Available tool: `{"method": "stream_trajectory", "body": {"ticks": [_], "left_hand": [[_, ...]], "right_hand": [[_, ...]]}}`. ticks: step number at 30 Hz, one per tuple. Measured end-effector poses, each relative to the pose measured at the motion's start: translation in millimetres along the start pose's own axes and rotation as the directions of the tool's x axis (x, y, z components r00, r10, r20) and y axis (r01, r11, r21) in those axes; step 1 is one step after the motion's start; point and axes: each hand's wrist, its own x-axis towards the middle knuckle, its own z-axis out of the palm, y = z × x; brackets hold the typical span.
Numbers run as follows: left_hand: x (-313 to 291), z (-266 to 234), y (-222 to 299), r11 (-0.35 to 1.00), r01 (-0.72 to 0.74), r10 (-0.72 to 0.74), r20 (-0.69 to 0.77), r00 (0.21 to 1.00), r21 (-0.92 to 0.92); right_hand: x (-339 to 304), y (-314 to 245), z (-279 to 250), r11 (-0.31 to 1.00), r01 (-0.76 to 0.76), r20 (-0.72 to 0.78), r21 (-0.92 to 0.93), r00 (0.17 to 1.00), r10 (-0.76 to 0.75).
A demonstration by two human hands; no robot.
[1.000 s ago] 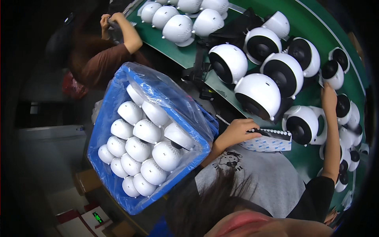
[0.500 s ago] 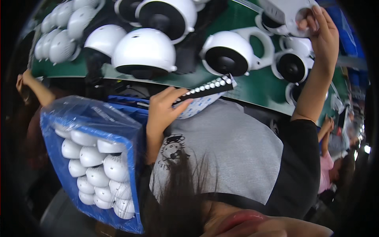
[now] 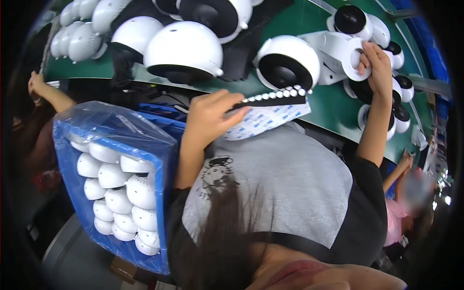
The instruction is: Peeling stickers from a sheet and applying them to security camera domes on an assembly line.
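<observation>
My left hand [image 3: 210,116] pinches a sheet of stick-on feet [image 3: 275,104] in front of my shirt. One edge of that sheet is a black strip carrying a row of small round white dots; its underside is white with blue print. Off to the right, my right hand [image 3: 379,65] is closed on the rim of a white plastic housing with a ring-shaped end [image 3: 340,53], held over the green table. Beside it, partly overlapped in view, lies a round white camera [image 3: 288,63] with a black face, close to the sheet's far end.
More white cameras [image 3: 183,50] with black faces stand on the green table [image 3: 333,113]. White domes [image 3: 116,200] fill a blue plastic-wrapped crate [image 3: 166,212] at my left. Several cameras [image 3: 394,106] crowd the right side. Other people's arms [image 3: 55,95] show at both sides.
My right hand has come inward and down with the white housing, which now sits nearer the round camera. The sheet in my left hand has tilted and shows more of its printed underside.
</observation>
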Motion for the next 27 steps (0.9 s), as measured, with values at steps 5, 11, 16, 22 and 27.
{"method": "stream_trajectory", "body": {"ticks": [5,11,16,22,27], "left_hand": [[7,-6,7,0.990,-0.131,0.128,0.057,0.990,0.056],[9,2,13,0.989,-0.148,0.148,-0.030,0.988,0.013],[6,-2,12,0.983,-0.158,0.160,-0.008,0.987,0.096],[12,-11,21,0.969,-0.185,0.200,-0.080,0.977,0.161],[9,-22,25,0.986,-0.123,0.136,-0.109,0.985,0.117]], "right_hand": [[12,7,16,0.999,0.001,-0.040,0.050,0.999,0.001],[35,22,32,0.982,0.166,-0.067,-0.088,0.983,-0.172],[-3,3,50,0.759,0.445,-0.183,-0.475,0.794,-0.580],[-78,-34,95,0.674,0.685,0.472,-0.276,0.707,-0.526],[-74,-45,110,0.582,0.776,0.550,-0.243,0.604,-0.576]]}}
